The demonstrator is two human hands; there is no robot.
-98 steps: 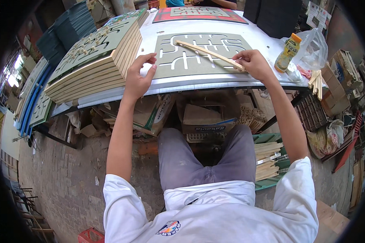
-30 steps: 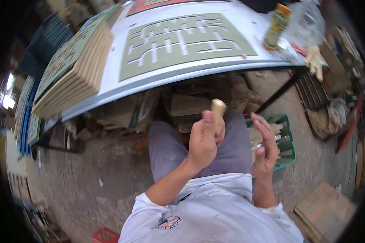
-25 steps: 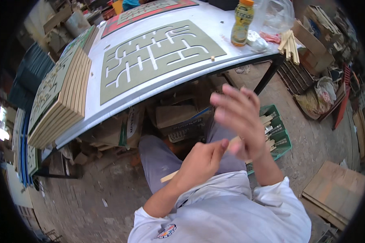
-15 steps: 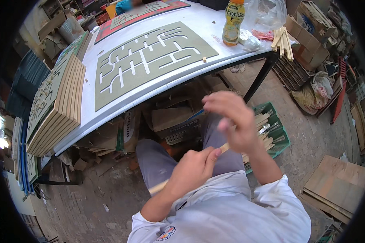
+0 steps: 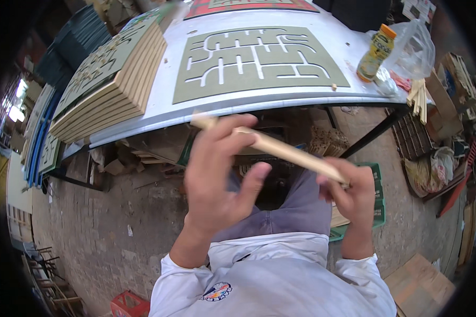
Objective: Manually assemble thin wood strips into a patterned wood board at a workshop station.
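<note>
A pale wooden strip (image 5: pixel 296 154) slants across in front of me, its far left end raised near the table edge. My right hand (image 5: pixel 351 190) is closed around the strip's lower right end. My left hand (image 5: pixel 211 174) is at the other end, with its fingers lying across the wood and its thumb spread away from it; motion blurs this hand. Above on the white table (image 5: pixel 164 100) lies a grey-green board (image 5: pixel 254 66) with pale branching grooves. A small wooden block (image 5: pixel 334 86) rests at the board's right corner.
Stacked wood-edged boards (image 5: pixel 116 100) stand on the table's left. A yellow bottle (image 5: pixel 375 55) and a clear plastic bag (image 5: pixel 415 53) are at the right, near several wooden strips (image 5: pixel 419 100). A green crate (image 5: pixel 378 206) sits beside my right leg. A dark table leg (image 5: pixel 375 129) slants down.
My right hand has come down onto the strip's right end. My left hand has risen and loosened, thumb now apart. The strip is lifted and tilts the other way. The view has turned left.
</note>
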